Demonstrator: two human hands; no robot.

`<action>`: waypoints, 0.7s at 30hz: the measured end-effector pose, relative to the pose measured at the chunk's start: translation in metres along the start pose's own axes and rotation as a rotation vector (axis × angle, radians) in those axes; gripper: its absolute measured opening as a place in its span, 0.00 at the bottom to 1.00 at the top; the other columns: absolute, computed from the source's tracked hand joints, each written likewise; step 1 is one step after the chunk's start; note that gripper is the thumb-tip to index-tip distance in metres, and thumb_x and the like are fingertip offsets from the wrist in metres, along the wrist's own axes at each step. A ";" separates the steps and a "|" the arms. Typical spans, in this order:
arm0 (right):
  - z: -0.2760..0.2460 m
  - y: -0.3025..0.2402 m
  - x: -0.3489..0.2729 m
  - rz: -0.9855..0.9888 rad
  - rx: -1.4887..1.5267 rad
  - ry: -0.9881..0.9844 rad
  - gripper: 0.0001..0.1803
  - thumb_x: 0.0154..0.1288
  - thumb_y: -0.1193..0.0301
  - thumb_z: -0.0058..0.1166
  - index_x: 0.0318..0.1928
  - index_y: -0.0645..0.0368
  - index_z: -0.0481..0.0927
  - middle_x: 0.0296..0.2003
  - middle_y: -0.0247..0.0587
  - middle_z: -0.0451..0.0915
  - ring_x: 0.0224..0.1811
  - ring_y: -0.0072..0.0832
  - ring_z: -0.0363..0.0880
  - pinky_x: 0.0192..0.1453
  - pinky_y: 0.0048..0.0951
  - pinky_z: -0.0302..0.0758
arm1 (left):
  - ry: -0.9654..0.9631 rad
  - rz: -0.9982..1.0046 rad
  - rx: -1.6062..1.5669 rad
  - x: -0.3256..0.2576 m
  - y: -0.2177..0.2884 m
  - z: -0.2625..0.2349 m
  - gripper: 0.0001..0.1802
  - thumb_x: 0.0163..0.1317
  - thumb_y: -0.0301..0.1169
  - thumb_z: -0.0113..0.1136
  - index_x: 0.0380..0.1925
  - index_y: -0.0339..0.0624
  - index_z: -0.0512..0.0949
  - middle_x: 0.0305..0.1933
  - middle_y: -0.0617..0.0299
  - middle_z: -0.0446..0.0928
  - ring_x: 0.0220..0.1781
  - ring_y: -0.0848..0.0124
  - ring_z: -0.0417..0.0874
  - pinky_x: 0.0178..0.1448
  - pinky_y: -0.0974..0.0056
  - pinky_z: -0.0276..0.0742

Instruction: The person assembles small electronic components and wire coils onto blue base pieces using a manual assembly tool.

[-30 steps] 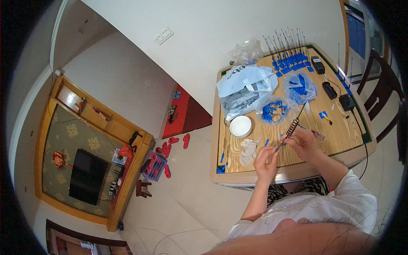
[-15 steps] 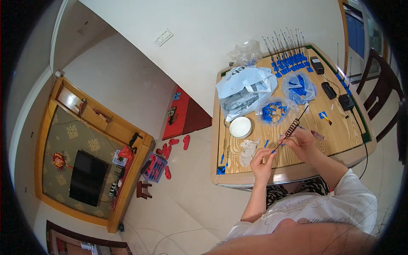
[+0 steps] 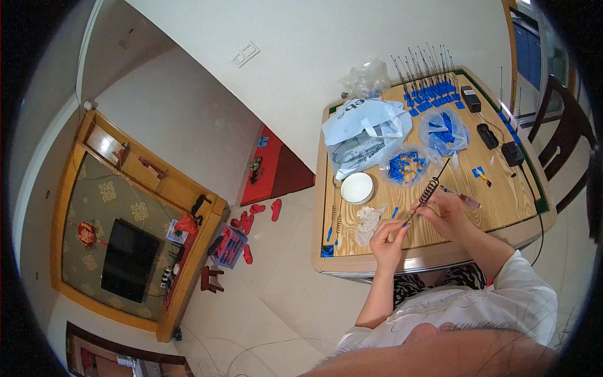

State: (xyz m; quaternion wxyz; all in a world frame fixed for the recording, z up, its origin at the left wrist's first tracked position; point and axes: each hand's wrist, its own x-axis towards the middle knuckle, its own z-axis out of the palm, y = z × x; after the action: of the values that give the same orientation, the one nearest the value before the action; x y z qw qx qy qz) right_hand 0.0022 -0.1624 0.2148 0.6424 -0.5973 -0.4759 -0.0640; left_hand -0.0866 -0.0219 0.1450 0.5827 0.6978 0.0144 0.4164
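Between my hands runs a black coiled wire that looks like a spring antenna, slanting up and to the right over the near part of the table. My left hand pinches its lower end, where a bit of blue shows at the fingertips. Closed around the wire just below the coil is my right hand, whose fingers partly hide it. A screwdriver lies just beyond the right hand. To the left of my hands are a crumpled white tissue and a small blue piece.
On the table stand a white bowl, a light-blue bag and two clear bags of blue parts. Several upright coiled wires line the far edge. Black adapters with cords lie right, near a dark chair.
Both hands keep their grip on the coiled wire, which has tilted very slightly. The whole view has shifted a little; nothing was picked up or let go.
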 end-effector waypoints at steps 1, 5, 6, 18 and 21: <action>0.000 0.000 0.000 0.000 0.000 0.000 0.07 0.56 0.83 0.54 0.36 0.61 0.78 0.33 0.41 0.79 0.36 0.31 0.80 0.40 0.28 0.74 | -0.001 0.009 0.007 0.000 0.001 0.000 0.07 0.47 0.16 0.67 0.26 0.33 0.78 0.30 0.58 0.79 0.35 0.70 0.78 0.42 0.70 0.73; 0.000 -0.005 0.003 -0.011 -0.014 -0.002 0.07 0.55 0.83 0.54 0.36 0.61 0.78 0.33 0.41 0.79 0.36 0.31 0.80 0.39 0.27 0.74 | 0.002 0.023 0.033 0.000 0.000 0.000 0.07 0.47 0.16 0.67 0.26 0.34 0.78 0.30 0.58 0.79 0.34 0.70 0.78 0.42 0.70 0.73; 0.000 -0.007 0.003 -0.011 -0.045 -0.007 0.07 0.55 0.83 0.54 0.36 0.61 0.78 0.33 0.41 0.79 0.35 0.31 0.80 0.39 0.27 0.74 | 0.003 0.023 0.034 0.001 0.000 -0.001 0.07 0.47 0.16 0.67 0.26 0.34 0.78 0.30 0.58 0.79 0.34 0.70 0.78 0.42 0.70 0.73; 0.000 -0.005 0.003 -0.129 -0.062 -0.044 0.05 0.55 0.81 0.58 0.33 0.62 0.78 0.29 0.42 0.78 0.31 0.33 0.78 0.34 0.29 0.72 | -0.027 -0.001 0.053 0.001 0.002 0.001 0.06 0.47 0.17 0.67 0.25 0.34 0.79 0.30 0.58 0.79 0.34 0.70 0.79 0.40 0.70 0.73; 0.002 -0.003 0.002 -0.116 -0.061 -0.007 0.04 0.54 0.81 0.58 0.31 0.63 0.77 0.29 0.42 0.78 0.30 0.33 0.77 0.33 0.29 0.72 | -0.034 0.013 0.061 0.002 0.006 0.002 0.06 0.47 0.17 0.67 0.25 0.34 0.79 0.30 0.58 0.79 0.34 0.70 0.79 0.40 0.70 0.73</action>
State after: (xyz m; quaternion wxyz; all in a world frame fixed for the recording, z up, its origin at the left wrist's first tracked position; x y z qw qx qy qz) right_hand 0.0003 -0.1605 0.2178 0.6176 -0.5881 -0.5098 -0.1135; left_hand -0.0867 -0.0243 0.1516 0.5586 0.7222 0.0127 0.4078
